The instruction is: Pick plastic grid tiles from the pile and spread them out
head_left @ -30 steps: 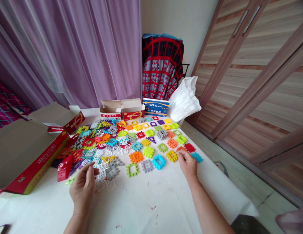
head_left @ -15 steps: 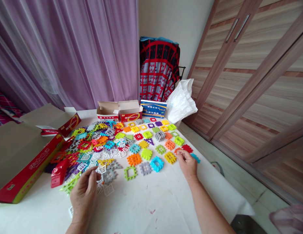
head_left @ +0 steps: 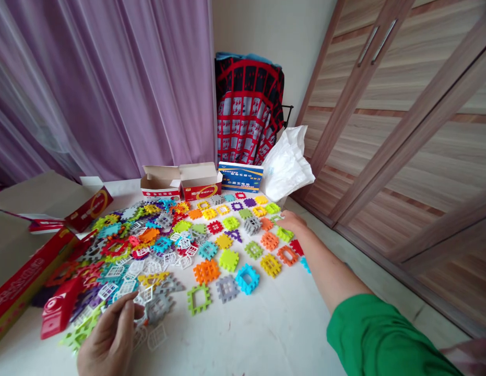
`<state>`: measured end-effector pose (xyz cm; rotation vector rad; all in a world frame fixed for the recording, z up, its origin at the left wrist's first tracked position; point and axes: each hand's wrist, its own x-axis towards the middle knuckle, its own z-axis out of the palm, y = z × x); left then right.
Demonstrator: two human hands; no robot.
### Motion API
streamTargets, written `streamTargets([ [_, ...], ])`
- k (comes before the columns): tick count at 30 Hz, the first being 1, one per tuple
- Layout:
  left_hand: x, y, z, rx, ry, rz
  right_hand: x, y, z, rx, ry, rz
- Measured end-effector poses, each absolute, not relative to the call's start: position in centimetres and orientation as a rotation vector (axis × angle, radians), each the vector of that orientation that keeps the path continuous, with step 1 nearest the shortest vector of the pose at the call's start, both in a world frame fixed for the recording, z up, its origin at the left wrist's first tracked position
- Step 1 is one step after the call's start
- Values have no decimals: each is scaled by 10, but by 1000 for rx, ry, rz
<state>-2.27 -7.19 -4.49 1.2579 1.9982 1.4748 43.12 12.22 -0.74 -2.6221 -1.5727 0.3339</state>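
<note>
My right hand [head_left: 293,221] reaches to the far right of the table, fingers closed at a light green square building piece [head_left: 280,216], which they partly cover. Close by lie a lime green piece [head_left: 285,234] and an orange square frame [head_left: 287,256]. My left hand [head_left: 111,331] is at the lower left, thumb and fingers curled together; whether anything is between them is hidden. Around it are white window-shaped pieces [head_left: 157,336], a grey piece [head_left: 159,307] and a red plastic piece [head_left: 61,307]. A pile of mixed notched plastic pieces [head_left: 149,236] spreads beyond it.
Opened red cardboard boxes [head_left: 35,274] stand at the left, with smaller open boxes [head_left: 201,191] and a blue box [head_left: 241,177] at the back. A white plastic bag [head_left: 287,164] is at the far right corner. Loose pieces [head_left: 229,259] lie spread across the white-covered table [head_left: 243,334].
My right hand has let go of the orange frame and moved farther back to the light green piece. The left hand stays near the pile. The view has shifted slightly right.
</note>
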Motion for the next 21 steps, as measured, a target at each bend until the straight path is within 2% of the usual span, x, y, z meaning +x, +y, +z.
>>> streamTargets([
  [6,-22,-73,-48,1201,1988,1466,434,143,-18,-2692,-1623,368],
  [15,-29,-72,-58,1344,1995,1420,443,135,-5,-2607,-1701,158],
  [21,-21,-76,-51,1353,1947,1467,422,75,0,-2204,-1681,108],
])
